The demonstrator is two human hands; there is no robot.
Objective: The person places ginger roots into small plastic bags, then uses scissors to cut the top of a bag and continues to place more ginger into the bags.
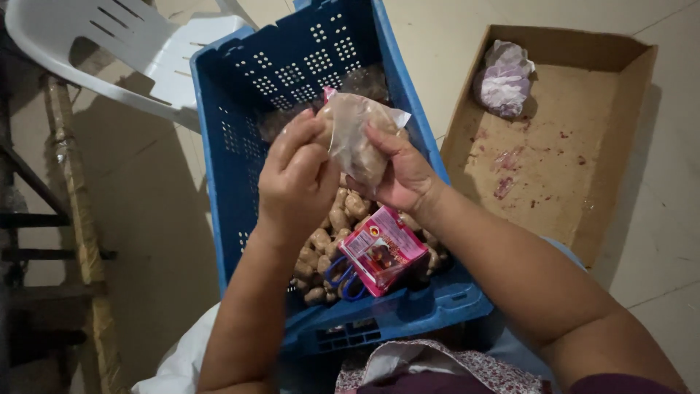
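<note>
Above blue crate (226, 131), both hands (350, 175) pinch clear bag (357, 135).

Dim, soft indoor light falls from above and right. The left hand (297, 181) is slightly motion-blurred. Left of it, deep shadow swallows the floor; edges bend with wide-angle distortion.

1 head camera looks steeply down, close over the crate (233, 146).

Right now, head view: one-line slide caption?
Both hands, left hand and right hand, hold a clear bag of brown tubers above a blue crate.
</note>
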